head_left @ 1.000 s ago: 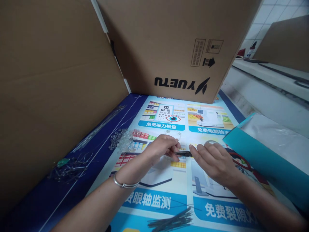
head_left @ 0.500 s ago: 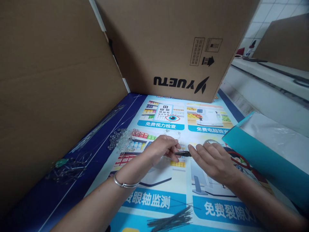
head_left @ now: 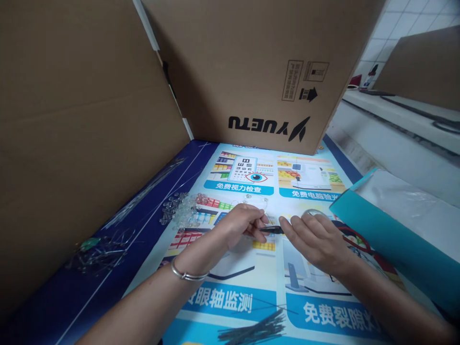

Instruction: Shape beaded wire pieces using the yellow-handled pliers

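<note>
The right hand (head_left: pixel 318 239) hides the rear of the black tool (head_left: pixel 272 230); the left hand (head_left: pixel 247 223) covers part of the thin beaded wire (head_left: pixel 266 200) (too small to follow). The teal box (head_left: pixel 391 230) is cut off.

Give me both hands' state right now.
Left hand: fingers closed, exact hold can't be told.
Right hand: closed around a dark-tipped tool.

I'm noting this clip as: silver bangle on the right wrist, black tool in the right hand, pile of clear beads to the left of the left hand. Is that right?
Not quite: the head view shows the silver bangle on the left wrist. The right hand does hold the black tool, and the clear beads do lie left of the left hand.
</note>
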Action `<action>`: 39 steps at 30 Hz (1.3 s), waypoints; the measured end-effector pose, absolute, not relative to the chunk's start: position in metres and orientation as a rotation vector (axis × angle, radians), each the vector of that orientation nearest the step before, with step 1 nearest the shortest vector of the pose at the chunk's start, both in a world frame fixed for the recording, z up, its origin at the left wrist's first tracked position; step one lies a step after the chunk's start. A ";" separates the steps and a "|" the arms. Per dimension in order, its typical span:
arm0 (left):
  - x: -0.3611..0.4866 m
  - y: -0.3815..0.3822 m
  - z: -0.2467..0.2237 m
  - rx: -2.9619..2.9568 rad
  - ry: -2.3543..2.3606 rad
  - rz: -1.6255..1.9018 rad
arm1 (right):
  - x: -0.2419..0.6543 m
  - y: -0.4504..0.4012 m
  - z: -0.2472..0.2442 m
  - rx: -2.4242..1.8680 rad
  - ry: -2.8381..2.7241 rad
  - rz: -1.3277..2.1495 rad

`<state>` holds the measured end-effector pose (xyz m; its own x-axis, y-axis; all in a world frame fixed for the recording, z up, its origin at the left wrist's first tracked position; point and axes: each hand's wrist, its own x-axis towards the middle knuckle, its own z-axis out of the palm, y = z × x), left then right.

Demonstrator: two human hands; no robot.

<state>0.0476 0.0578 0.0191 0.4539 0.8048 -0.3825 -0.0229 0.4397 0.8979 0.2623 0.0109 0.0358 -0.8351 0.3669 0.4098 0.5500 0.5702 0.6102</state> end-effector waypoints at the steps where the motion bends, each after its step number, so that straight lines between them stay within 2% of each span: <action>1: 0.048 0.058 0.019 0.987 0.956 0.629 | 0.262 0.011 0.036 -0.768 -2.571 -1.113; 18: 0.049 0.055 0.023 1.031 0.922 0.644 | 0.259 0.009 0.040 -0.782 -2.621 -0.988; 35: 0.045 0.057 0.026 1.219 0.801 0.651 | 0.249 -0.006 0.053 -1.204 -2.822 -0.645; 39: 0.044 0.057 0.028 1.302 0.778 0.637 | 0.247 -0.007 0.053 -1.327 -2.822 -0.469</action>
<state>0.0438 0.0569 0.0277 0.5988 0.7881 -0.1426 0.0159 0.1664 0.9859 0.2467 -0.0068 0.0528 -0.6459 0.7547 0.1150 0.7513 0.6017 0.2712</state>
